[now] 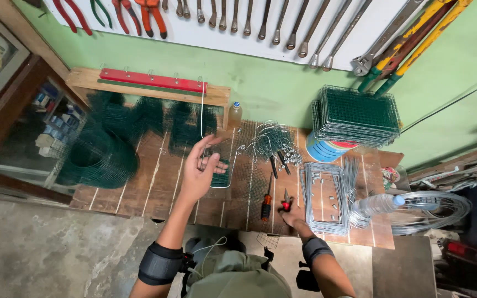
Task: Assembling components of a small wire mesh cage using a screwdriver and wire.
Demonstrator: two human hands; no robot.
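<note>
My left hand (pixel 201 165) is raised over the wooden workbench (pixel 144 187), fingers closed around a bent silver wire frame (pixel 212 144) with a small green mesh panel (pixel 220 177) at its lower end. My right hand (pixel 292 216) rests near the bench's front edge, fingers on red-handled pliers (pixel 286 202). An orange-handled screwdriver (pixel 266 205) lies just left of the pliers.
A roll of green wire mesh (pixel 97 154) sits at the left. Stacked green mesh panels (pixel 355 115) top a blue bucket at the back right. Square wire frames (pixel 325 197), a plastic bottle (pixel 379 204) and a coil of silver wire (pixel 437 207) lie to the right. Tools hang on the wall.
</note>
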